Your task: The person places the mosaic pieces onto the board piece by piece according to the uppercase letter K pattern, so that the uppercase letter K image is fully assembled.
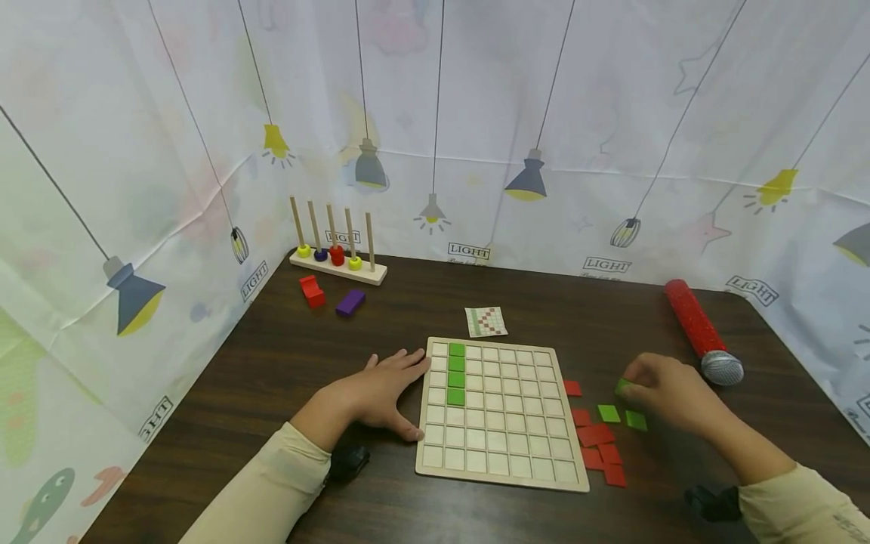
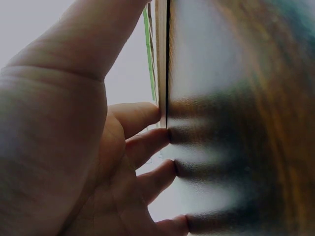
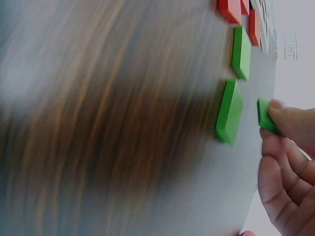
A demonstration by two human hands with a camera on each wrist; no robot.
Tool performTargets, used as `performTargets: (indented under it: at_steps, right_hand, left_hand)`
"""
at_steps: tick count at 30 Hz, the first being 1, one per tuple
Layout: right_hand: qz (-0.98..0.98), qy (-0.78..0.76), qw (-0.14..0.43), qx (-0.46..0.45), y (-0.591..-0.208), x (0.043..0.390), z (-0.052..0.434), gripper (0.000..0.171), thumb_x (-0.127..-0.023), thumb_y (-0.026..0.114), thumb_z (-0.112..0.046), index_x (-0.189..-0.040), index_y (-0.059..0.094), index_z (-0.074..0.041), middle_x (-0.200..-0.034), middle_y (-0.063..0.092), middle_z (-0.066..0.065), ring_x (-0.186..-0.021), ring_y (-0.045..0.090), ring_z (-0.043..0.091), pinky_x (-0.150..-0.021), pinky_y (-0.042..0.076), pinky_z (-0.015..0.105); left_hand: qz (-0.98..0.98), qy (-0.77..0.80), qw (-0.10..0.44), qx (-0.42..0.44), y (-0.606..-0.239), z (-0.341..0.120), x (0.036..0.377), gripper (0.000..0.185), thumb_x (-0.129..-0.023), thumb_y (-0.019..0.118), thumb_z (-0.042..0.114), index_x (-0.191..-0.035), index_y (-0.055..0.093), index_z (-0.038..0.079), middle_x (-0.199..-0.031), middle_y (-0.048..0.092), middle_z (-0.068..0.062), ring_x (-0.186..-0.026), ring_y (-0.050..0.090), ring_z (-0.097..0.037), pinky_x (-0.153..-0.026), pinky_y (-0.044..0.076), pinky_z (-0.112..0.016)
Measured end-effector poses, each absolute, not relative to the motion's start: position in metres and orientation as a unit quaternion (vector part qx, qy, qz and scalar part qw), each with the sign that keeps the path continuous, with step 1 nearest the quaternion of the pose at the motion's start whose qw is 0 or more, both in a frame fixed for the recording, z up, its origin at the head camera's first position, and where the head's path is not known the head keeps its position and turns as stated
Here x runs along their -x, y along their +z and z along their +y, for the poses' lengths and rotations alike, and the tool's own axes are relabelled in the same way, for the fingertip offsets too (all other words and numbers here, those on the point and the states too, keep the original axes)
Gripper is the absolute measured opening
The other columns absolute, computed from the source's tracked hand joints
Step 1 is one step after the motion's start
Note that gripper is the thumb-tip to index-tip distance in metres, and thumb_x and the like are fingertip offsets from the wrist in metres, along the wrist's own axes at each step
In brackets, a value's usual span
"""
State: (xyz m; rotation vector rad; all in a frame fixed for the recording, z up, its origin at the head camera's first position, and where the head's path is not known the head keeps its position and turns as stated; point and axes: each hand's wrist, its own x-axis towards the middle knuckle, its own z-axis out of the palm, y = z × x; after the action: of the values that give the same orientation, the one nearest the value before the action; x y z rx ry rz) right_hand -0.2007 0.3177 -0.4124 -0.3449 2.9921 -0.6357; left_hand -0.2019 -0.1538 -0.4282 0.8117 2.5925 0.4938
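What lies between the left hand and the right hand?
The wooden grid board with four green tiles, then loose red tiles, seen in the head view.

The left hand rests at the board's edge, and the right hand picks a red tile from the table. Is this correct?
Not quite: the tile in the right hand is green, not red, as the head and right wrist views show. The left hand does rest at the board's edge.

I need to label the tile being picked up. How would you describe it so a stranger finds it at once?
Start at the wooden grid board on the dark table, then look right of it to the loose red and green tiles. The green tile is the one pinched in the right hand's fingertips; the two other loose green tiles lie flat and untouched.
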Motion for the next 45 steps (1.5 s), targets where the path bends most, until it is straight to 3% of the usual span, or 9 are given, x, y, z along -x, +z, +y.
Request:
performTargets:
  at_steps: [6,12,21,27,36,45]
  right_hand:
    - [0.967,-0.233,0.011,0.103,-0.411,0.202,0.289,0.023,-0.090,0.079,-0.024,-0.101,0.069,-0.006,-0.095,0.072,0.006,-0.085,0.068,0.027,-0.069,0.055,0.048]
    - [0.945,-0.308,0.023,0.110,-0.408,0.197,0.241,0.022,-0.092,0.078,-0.030,-0.102,0.072,-0.011,-0.091,0.071,-0.001,-0.084,0.065,0.021,-0.068,0.052,0.040]
    - [0.887,-0.424,0.098,0.157,-0.412,0.191,0.167,0.016,-0.091,0.080,-0.022,-0.098,0.072,-0.009,-0.082,0.068,0.003,-0.075,0.061,0.020,-0.064,0.051,0.033]
    - [0.872,-0.431,0.112,0.204,-0.423,0.188,0.132,0.013,-0.088,0.082,-0.020,-0.092,0.073,-0.011,-0.079,0.067,-0.001,-0.071,0.060,0.018,-0.061,0.049,0.029]
    - [0.862,-0.434,0.119,0.235,-0.432,0.186,0.106,0.012,-0.086,0.084,-0.015,-0.087,0.073,-0.011,-0.078,0.068,-0.003,-0.066,0.061,0.015,-0.058,0.050,0.027]
    - [0.879,-0.396,0.106,0.246,-0.433,0.183,0.099,0.011,-0.087,0.083,-0.018,-0.088,0.072,-0.015,-0.078,0.067,-0.009,-0.070,0.061,0.013,-0.063,0.050,0.029]
  left_hand:
    - [0.923,0.172,0.188,-0.289,-0.429,-0.154,0.202,0.114,-0.079,0.083,0.057,-0.165,0.018,0.020,-0.170,0.010,-0.001,-0.155,0.006,-0.026,-0.118,0.004,-0.062]
    - [0.921,0.178,0.191,-0.288,-0.427,-0.153,0.202,0.114,-0.079,0.084,0.055,-0.165,0.018,0.019,-0.170,0.010,-0.002,-0.155,0.006,-0.027,-0.118,0.003,-0.062]
    - [0.921,0.176,0.192,-0.290,-0.427,-0.153,0.202,0.114,-0.080,0.083,0.057,-0.165,0.018,0.019,-0.170,0.009,-0.003,-0.155,0.006,-0.028,-0.118,0.004,-0.063]
    - [0.922,0.177,0.191,-0.287,-0.428,-0.154,0.202,0.115,-0.080,0.083,0.058,-0.165,0.018,0.019,-0.170,0.009,-0.003,-0.155,0.007,-0.027,-0.118,0.004,-0.062]
    - [0.924,0.173,0.188,-0.285,-0.430,-0.153,0.203,0.116,-0.078,0.082,0.060,-0.165,0.019,0.019,-0.170,0.010,-0.002,-0.155,0.007,-0.027,-0.119,0.005,-0.062]
    - [0.926,0.169,0.187,-0.282,-0.430,-0.154,0.203,0.115,-0.078,0.084,0.059,-0.165,0.019,0.020,-0.170,0.011,-0.001,-0.155,0.007,-0.027,-0.119,0.005,-0.061]
